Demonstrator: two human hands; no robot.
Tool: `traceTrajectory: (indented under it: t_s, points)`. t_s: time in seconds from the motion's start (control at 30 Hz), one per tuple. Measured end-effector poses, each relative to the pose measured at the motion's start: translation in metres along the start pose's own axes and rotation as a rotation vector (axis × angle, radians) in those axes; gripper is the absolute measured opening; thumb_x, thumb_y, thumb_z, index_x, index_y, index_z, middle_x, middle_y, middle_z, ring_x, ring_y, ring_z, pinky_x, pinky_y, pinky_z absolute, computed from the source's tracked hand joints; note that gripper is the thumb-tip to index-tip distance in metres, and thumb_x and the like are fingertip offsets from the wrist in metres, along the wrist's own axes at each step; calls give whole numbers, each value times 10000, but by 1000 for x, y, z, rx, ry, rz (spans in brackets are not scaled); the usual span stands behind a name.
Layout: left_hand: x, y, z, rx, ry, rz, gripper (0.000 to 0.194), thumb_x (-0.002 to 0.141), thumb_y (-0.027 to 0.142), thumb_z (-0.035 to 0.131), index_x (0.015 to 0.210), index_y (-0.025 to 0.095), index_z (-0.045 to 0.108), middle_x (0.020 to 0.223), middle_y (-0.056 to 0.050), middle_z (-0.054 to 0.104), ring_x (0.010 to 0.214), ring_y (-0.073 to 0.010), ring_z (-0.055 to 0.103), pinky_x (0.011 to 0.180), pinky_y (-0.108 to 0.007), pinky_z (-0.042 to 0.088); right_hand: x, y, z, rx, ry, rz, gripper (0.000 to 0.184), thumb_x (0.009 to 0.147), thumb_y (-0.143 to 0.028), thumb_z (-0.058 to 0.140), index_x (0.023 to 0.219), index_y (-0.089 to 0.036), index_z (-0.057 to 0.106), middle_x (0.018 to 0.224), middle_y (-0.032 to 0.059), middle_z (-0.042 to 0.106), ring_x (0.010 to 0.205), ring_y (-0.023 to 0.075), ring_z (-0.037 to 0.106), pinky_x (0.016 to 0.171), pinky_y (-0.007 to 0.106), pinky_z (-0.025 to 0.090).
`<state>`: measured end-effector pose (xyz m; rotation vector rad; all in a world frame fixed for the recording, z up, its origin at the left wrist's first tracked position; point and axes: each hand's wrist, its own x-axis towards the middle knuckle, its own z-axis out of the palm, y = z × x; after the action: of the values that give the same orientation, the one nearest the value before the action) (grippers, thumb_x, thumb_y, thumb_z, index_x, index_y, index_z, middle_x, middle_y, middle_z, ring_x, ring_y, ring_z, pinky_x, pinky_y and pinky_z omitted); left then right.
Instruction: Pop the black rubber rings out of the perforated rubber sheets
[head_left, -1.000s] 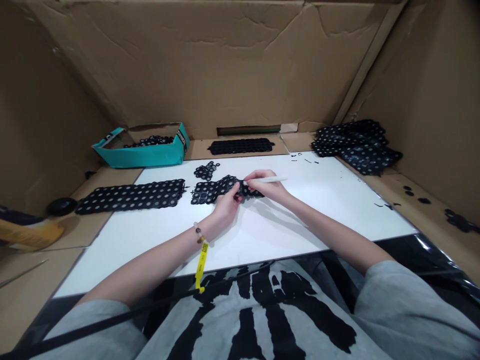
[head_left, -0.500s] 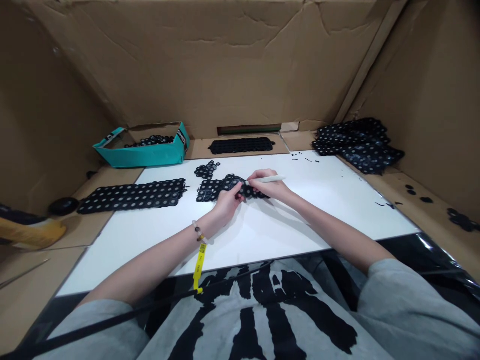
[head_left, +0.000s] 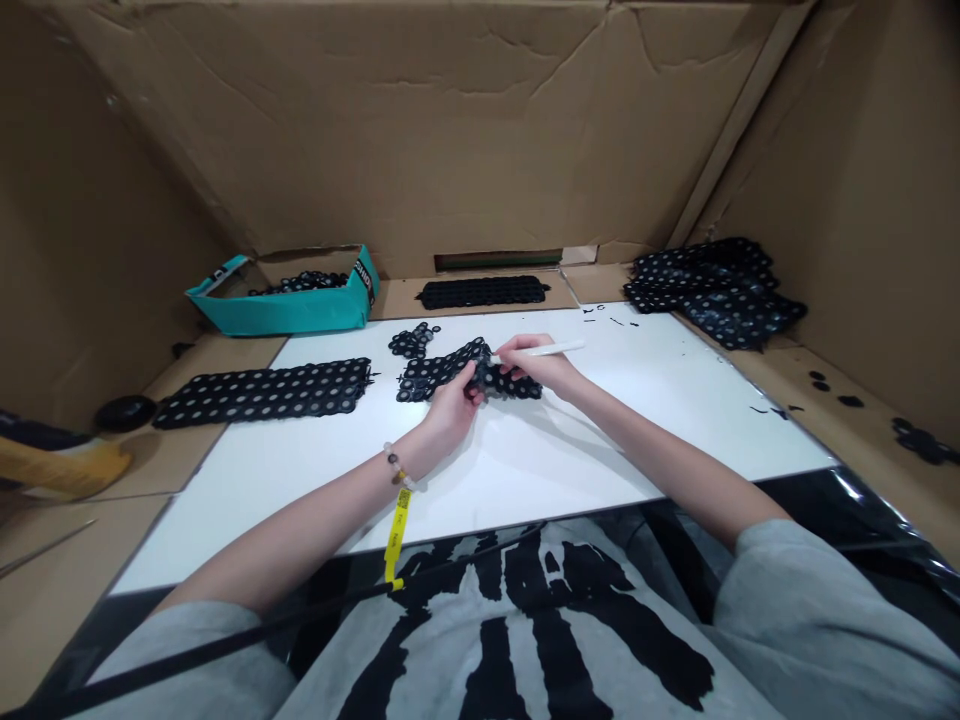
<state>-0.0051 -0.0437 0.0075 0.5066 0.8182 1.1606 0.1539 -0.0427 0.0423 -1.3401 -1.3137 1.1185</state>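
Observation:
A black sheet of joined rings with pale round holes (head_left: 431,376) lies on the white board (head_left: 592,450), bent up in the middle. My left hand (head_left: 454,400) pinches that raised fold between thumb and fingers. In my right hand (head_left: 540,365) is a slim white pen-like tool (head_left: 559,348), gripped like a pencil, its tip at the fold by my left thumb. What the tip touches is too small to make out. Behind the sheet is a small heap of loose black rings (head_left: 412,341).
Left lies another dotted black sheet (head_left: 266,392); a teal box (head_left: 292,312) holding black rings stands behind it. At the back is a black strip (head_left: 484,291). Stacked dotted sheets (head_left: 712,290) rest at back right. Cardboard walls (head_left: 420,130) enclose the board.
The bent part of the sheet has been tilted further upright. My right hand has turned slightly, with the white tool's rear end swinging up and right. My left hand has shifted slightly left.

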Motion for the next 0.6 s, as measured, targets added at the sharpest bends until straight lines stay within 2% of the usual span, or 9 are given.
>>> traceTrajectory:
  t_s: [0.17, 0.37, 0.6]
  points:
    - [0, -4, -2, 65, 20, 56, 281, 697, 219, 824, 617, 134, 569, 574, 23, 500, 527, -79, 408, 509, -250, 306, 1, 11, 5, -37, -17, -12, 82, 750, -217, 643, 767, -161, 700, 708, 21, 701, 694, 139, 669, 536, 189, 503]
    - [1, -11, -4, 132, 36, 118, 287, 691, 231, 832, 625, 138, 569, 573, 17, 521, 552, -95, 439, 544, -261, 346, 3, 14, 2, -10, 8, -54, 95, 765, -220, 620, 781, -166, 697, 732, 22, 706, 722, 140, 684, 552, 187, 496]
    - [1, -12, -4, 139, 20, 145, 257, 692, 231, 831, 663, 127, 598, 637, -6, 580, 581, -97, 465, 542, -253, 358, -1, 19, 5, -33, 33, -100, 144, 769, -298, 624, 780, -165, 678, 649, 3, 651, 589, 120, 591, 523, 209, 451]
